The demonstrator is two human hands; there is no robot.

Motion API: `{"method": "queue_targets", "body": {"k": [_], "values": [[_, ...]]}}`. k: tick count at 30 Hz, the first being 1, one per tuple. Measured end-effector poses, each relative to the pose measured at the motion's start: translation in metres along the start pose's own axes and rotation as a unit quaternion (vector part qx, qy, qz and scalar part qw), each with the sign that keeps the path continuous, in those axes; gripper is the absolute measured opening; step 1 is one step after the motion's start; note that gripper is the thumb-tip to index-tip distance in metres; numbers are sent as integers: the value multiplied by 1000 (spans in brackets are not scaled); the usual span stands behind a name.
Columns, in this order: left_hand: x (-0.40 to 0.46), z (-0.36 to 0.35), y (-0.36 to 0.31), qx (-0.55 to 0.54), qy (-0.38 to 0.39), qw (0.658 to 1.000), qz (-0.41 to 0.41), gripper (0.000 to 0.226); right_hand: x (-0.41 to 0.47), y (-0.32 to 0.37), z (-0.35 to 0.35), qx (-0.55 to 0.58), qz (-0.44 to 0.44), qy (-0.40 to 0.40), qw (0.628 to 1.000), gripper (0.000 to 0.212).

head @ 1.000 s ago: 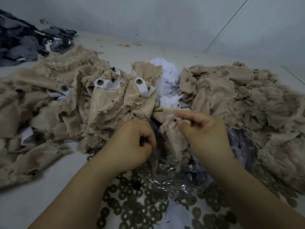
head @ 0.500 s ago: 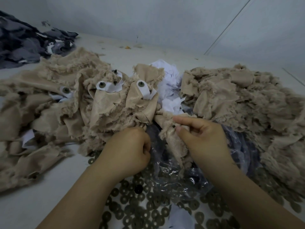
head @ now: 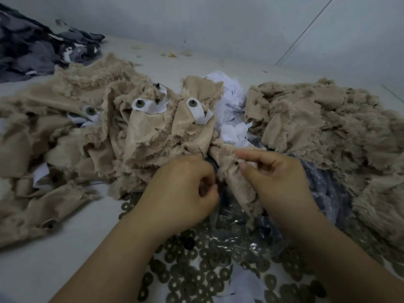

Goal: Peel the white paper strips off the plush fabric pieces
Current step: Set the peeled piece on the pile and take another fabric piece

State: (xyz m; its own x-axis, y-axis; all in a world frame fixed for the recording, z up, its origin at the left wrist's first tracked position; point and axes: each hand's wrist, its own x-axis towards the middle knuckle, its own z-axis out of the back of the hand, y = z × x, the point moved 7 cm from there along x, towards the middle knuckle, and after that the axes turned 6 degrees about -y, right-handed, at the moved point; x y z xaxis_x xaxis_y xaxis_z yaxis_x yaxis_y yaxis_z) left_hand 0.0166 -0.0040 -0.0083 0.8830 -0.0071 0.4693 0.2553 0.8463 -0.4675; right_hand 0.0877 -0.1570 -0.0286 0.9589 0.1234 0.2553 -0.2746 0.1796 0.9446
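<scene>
From the head camera, the right hand point(head: 277, 180) pinches a tan plush piece point(head: 231, 171) over the worktop point(head: 43, 265). The left hand point(head: 183, 191) is curled tight; what it holds is hidden. A hard pull could tear the plush. Three white paper strips point(head: 196, 110) still show on the left pile.

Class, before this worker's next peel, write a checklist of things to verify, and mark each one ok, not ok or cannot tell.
1. Right hand pinches the beige plush fabric piece: ok.
2. Left hand has hold of something: cannot tell; its curled fingers hide it.
3. White paper strip visible on the held piece: not ok; only a small dark stud shows.
4. Unpeeled pieces wait in the left beige pile: ok; white paper strips show there.
5. Heap of torn white paper lies behind the hands: ok.
</scene>
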Motion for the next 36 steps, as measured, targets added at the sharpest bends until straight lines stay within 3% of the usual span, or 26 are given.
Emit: {"method": "queue_targets", "body": {"k": [2,6,10,12,16,21,27,36], "values": [[-2,-4,-19,-99,22,993,-59,7,3,0,3,1,0,-13,1000,25],[-15,-36,-45,-102,122,975,-156,2,7,3,8,4,0,-19,1000,28],[-18,-50,-47,-78,164,972,-152,30,7,12,15,-18,19,-30,999,27],[-20,-52,-46,-30,169,973,-157,29,6,15,20,-29,24,-36,999,25],[-20,-47,-49,21,133,979,-151,2,2,10,34,-40,34,-39,998,22],[-25,-47,-90,-85,139,960,-225,18,1,-1,39,-39,25,-26,999,23],[-40,-90,-105,99,240,927,-271,34,2,-13,34,-53,25,-15,998,20],[-37,-87,-107,68,204,940,-264,14,2,-15,34,-49,29,-16,998,27]]}}
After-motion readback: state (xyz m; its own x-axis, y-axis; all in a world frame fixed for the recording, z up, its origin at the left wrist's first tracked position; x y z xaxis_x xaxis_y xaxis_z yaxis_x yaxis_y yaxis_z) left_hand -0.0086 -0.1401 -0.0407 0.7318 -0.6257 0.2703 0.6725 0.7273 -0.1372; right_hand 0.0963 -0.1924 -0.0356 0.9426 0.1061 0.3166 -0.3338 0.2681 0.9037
